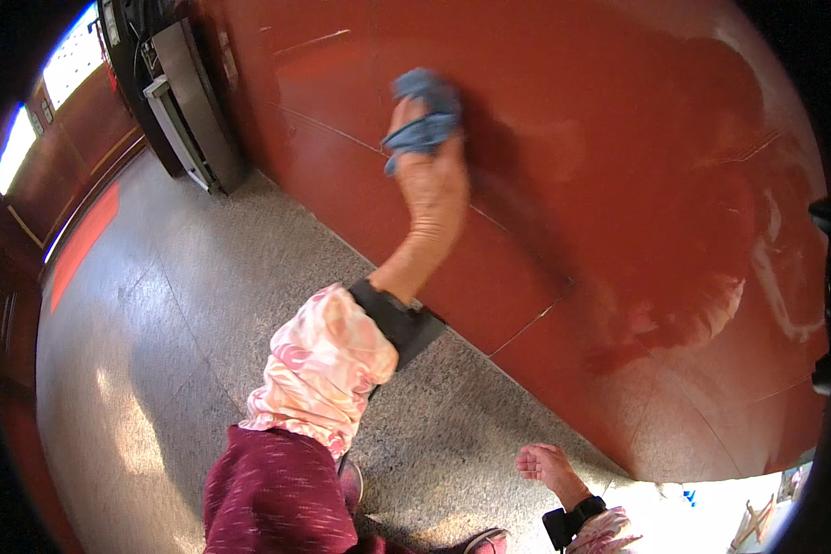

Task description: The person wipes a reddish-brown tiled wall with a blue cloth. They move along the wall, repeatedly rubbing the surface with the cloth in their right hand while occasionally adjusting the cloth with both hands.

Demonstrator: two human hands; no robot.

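My left hand [433,163] is shut on a crumpled blue-grey cloth [426,90], which wraps partly around the fingers. Cloth and hand are slightly blurred, held against or just off a glossy red surface [595,152] with thin pale seams. Whether they touch it, I cannot tell. A black band [398,322] circles the left forearm below a pink-and-white patterned sleeve [325,360]. Low on the right, my right hand [543,465] hangs over the grey floor [429,429], holding nothing, fingers slightly bent and somewhat apart. A black wrist device [575,519] sits on that wrist.
At upper left stands a dark metal unit [197,104] with a pale bar, close to the red surface. Brown panelling [76,145] and bright windows [76,55] lie beyond. Maroon clothing [277,492] and a shoe [488,541] show below. Strong light fills the lower right.
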